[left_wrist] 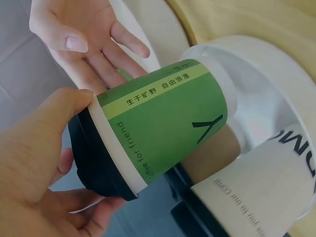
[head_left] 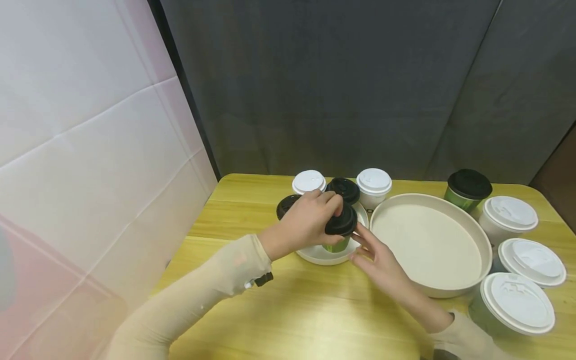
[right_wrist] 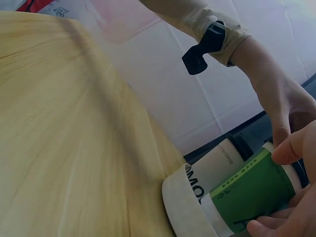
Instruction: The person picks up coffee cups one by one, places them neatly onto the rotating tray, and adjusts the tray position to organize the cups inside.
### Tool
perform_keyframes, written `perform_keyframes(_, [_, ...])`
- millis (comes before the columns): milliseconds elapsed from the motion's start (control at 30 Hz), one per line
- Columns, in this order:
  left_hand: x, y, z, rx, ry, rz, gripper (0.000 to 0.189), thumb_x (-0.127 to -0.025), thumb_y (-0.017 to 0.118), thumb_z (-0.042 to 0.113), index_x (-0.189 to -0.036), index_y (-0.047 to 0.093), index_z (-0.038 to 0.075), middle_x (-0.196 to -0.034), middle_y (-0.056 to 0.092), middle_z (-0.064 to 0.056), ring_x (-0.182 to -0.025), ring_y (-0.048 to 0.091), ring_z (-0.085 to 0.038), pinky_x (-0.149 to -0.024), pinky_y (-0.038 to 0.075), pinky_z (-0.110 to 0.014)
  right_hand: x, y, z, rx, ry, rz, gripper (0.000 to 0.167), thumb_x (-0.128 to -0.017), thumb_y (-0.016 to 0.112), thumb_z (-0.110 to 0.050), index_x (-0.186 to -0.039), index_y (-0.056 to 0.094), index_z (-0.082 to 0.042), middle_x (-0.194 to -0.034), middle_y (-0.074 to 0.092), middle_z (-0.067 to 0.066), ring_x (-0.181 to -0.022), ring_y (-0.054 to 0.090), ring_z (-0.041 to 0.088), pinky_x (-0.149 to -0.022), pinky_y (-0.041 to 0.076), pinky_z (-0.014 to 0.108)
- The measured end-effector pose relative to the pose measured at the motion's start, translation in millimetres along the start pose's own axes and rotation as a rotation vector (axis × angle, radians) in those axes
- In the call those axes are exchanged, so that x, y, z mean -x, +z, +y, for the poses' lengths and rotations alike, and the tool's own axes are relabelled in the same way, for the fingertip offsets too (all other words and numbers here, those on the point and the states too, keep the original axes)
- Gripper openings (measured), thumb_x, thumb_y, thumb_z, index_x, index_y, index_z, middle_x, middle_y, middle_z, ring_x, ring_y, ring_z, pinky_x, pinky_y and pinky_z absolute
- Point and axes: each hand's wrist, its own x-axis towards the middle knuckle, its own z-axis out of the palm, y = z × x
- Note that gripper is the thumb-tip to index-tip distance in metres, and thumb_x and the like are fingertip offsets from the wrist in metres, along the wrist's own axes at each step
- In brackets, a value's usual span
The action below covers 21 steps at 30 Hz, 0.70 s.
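Note:
My left hand (head_left: 310,220) grips the black lid of a green paper coffee cup (head_left: 337,245) from above. In the left wrist view the thumb and fingers curl round the lid of this green cup (left_wrist: 168,123). The cup stands at the front of a small round off-white tray (head_left: 317,258). Close by its right side is my right hand (head_left: 382,262), fingers loosely extended; whether they touch the cup I cannot tell. Beside it on the tray, a white paper cup (left_wrist: 252,190) with a black lid is partly hidden. Another black-lidded cup (head_left: 344,188) stands behind.
A larger round cream tray (head_left: 432,290) lies to the right of the small one. White-lidded cups (head_left: 309,181) (head_left: 374,182) stand at the back. Along the right side are a black-lidded green cup (head_left: 468,187) and several white-lidded cups (head_left: 517,302). A grey curtain hangs behind the wooden table (head_left: 288,310).

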Motion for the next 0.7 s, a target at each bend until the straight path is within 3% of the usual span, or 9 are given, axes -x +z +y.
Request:
perform_keyframes(167, [4.8, 8.9, 2.5, 0.019, -0.013, -0.002, 0.051, -0.071, 0.082, 0.049, -0.094, 0.052, 0.015, -0.095, 0.061, 0.002, -0.084, 0.055, -0.018, -0.080, 0.051, -0.030, 1.9, 3, 9, -0.002, -0.007, -0.009, 0.073, -0.092, 0.057, -0.001, -0.155, 0.021, 0.002, -0.159, 0.030, 0.024, -0.143, 0.039, 0.043, -0.111, 0.040, 0.055])
perform_keyframes(700, [13.1, 22.7, 8.1, 0.050, -0.076, -0.051, 0.047, -0.074, 0.082, 0.045, -0.097, 0.054, 0.016, -0.100, 0.060, 0.001, -0.094, 0.057, -0.018, -0.077, 0.056, -0.029, 4.0, 9, 26, 0.003, 0.039, -0.012, 0.075, -0.091, 0.058, -0.003, -0.156, 0.021, -0.002, -0.158, 0.035, 0.022, -0.143, 0.040, 0.041, -0.112, 0.040, 0.054])
